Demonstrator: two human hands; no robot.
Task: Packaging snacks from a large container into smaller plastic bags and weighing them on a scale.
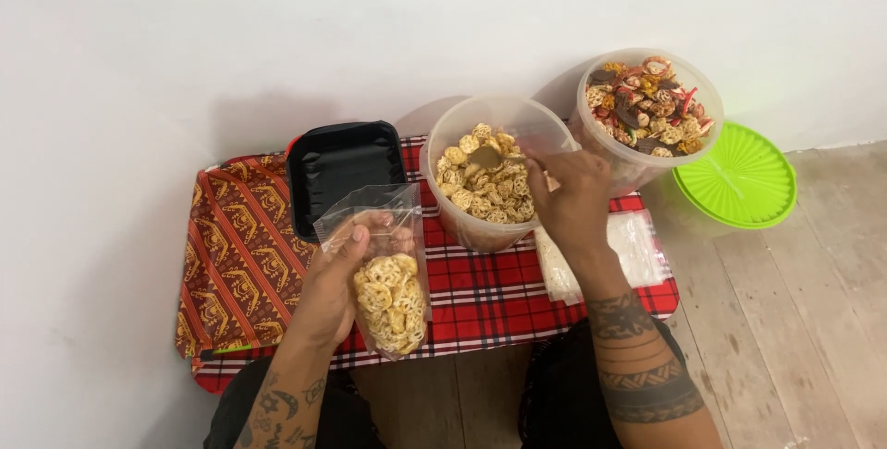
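Pale yellow, lattice-patterned crackers half fill a clear plastic bag and a translucent tub of the same golden snacks. A second clear tub carries a mixed lot: yellow wheels, dark brown pieces and bright red strips. Beside it lies a lime-green ribbed lid on pale grey-brown floorboards. A glossy black tray rests on a red cloth checked in black and white, next to a red-brown batik cloth with orange and black diagonal motifs. A stack of clear bags looks whitish. Both forearms bear dark tattoo bands and symbols. The wall is plain white.
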